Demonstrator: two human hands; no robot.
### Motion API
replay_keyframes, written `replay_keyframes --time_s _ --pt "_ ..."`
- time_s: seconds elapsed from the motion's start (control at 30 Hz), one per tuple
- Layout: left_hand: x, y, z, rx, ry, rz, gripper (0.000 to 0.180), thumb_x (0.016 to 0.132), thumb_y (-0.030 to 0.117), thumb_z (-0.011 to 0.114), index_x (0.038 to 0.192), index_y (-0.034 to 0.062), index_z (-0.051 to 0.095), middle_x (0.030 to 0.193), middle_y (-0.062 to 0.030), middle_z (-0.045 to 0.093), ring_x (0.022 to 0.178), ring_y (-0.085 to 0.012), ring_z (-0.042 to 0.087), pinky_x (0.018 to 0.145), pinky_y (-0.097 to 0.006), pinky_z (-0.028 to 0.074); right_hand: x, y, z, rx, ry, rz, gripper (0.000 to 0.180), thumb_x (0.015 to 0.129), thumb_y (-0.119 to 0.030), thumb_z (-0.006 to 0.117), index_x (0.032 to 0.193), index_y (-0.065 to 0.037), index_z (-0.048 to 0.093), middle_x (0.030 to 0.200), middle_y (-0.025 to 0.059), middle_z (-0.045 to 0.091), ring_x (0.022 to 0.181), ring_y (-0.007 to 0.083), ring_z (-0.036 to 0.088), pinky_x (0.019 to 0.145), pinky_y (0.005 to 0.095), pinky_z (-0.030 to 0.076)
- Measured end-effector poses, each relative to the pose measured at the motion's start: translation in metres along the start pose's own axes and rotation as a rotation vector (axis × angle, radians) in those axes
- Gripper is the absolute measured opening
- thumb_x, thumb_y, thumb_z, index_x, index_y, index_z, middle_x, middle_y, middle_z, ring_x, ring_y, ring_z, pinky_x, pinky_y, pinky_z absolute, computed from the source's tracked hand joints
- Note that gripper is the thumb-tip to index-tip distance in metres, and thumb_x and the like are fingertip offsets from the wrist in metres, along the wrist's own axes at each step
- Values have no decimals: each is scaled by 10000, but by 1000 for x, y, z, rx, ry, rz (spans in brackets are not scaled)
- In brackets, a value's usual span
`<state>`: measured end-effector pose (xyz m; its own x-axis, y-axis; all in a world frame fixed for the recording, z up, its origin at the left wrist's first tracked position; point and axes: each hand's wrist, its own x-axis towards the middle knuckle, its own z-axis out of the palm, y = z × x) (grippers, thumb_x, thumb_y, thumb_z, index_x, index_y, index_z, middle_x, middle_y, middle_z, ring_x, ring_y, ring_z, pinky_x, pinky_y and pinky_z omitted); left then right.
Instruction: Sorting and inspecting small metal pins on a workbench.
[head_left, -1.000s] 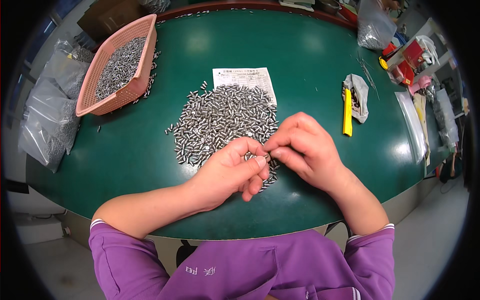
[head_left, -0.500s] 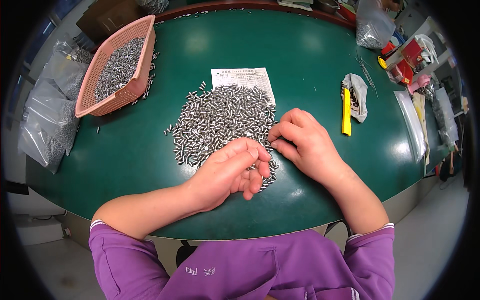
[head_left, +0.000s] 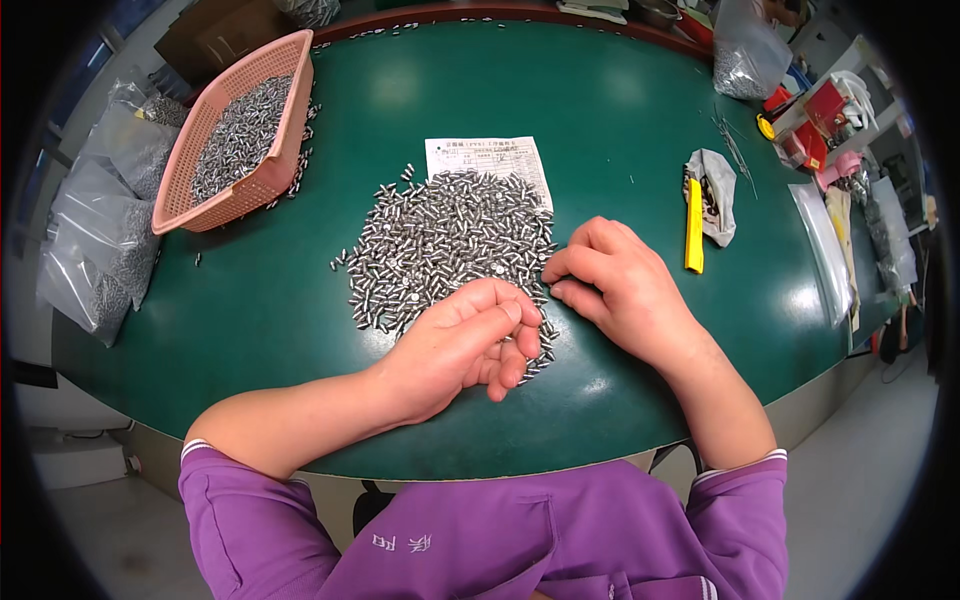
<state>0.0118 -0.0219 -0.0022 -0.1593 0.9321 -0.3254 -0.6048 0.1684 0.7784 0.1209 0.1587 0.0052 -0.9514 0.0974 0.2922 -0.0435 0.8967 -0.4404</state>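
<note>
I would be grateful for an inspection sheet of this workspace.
Surface: glossy green tabletop.
Job's things: heap of small silvery metal parts, partly covering a white printed paper sheet.
Clutter: yellow stick-shaped tool overlapping a crumpled whitish bag.
Hands: left hand curled over the heap's near side; right hand loosely pinched beside its right edge; any held part unclear.
Cables: possible thin dark cord, lower left.
Surroundings: pink perforated plastic basket of similar parts, beside clear plastic bags.

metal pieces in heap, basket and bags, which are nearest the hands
The loose heap on the green table, partly hidden by the left hand; the pink basket and clear bags are farther away.
</note>
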Motion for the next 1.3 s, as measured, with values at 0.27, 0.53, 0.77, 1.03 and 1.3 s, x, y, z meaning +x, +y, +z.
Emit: replay_keyframes --time_s 0.27,0.53,0.77,1.03,1.3 --pt "0 -1 1 -3 10 -3 131 969 151 402 1036 59 464 862 -62 553 598 -103 513 483 -219 410 3 -3 0 225 23 -51 119 723 -75 688 821 -75 620 839 54 539 835 227 539 712 327 452" --pt "1 -3 -3 75 -42 0 129 952 160 459 1021 51 457 834 -43 555 618 -102 547 516 -241 454 1 -11 1 467 43 -122 125 746 -78 690 868 -85 663 834 41 568 792 198 565 670 308 469" --pt "-1 0 -2 -14 -31 -6 178 975 200 375 1029 62 474 845 -62 543 600 -118 530 484 -235 424 1 1 -2 238 36 2 128 719 -30 692 834 -69 650 820 35 538 815 184 545 686 295 457" --pt "0 0 0 -2 -7 16 202 978 191 346 1052 48 467 890 -80 540 598 -121 511 475 -232 402 -2 -4 0 43 -44 15 133 681 -56 691 788 -73 615 814 57 531 806 245 543 696 356 458" --pt "0 -3 -4 -31 -18 20 133 945 140 463 1050 59 464 861 -47 555 623 -89 541 508 -220 444 -2 -2 2 156 -32 43 115 699 -63 685 790 -64 616 813 55 539 795 214 545 673 321 453"
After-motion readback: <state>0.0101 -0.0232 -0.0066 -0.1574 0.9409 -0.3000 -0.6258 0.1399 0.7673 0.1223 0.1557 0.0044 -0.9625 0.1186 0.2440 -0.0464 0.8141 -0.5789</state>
